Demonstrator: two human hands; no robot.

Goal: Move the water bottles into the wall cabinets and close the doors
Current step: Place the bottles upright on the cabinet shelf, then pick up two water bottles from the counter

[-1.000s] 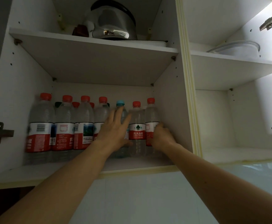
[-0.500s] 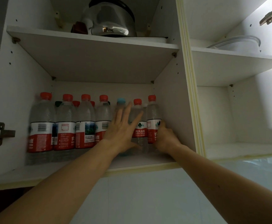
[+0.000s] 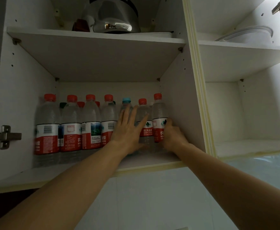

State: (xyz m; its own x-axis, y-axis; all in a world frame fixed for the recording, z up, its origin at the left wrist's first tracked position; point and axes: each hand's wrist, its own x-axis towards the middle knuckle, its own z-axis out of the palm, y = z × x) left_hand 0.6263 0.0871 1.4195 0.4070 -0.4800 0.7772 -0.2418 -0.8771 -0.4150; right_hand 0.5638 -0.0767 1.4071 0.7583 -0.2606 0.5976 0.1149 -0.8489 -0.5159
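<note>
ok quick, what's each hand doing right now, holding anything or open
Left hand: open, straight spread fingers pressed flat against the bottles.
Right hand: gripping the rightmost red-capped bottle low on its label.

The lower shelf [image 3: 92, 170] of the left cabinet bay carries a row of water bottles [image 3: 72, 128] standing upright, red-capped, packed side by side from 9 o'clock toward 3 o'clock, with more red caps showing in a second row behind. One blue-capped bottle [image 3: 126, 101] stands among them right of centre. The last red-capped bottle [image 3: 159, 113] stands nearest the right wall. At 12 o'clock, the upper shelf [image 3: 89, 37] holds a shiny metal kettle [image 3: 116, 19] with a dark red object [image 3: 81, 27] just beside it. In the right bay, another shelf [image 3: 235, 45] carries a white lidded bowl [image 3: 250, 34].
</note>
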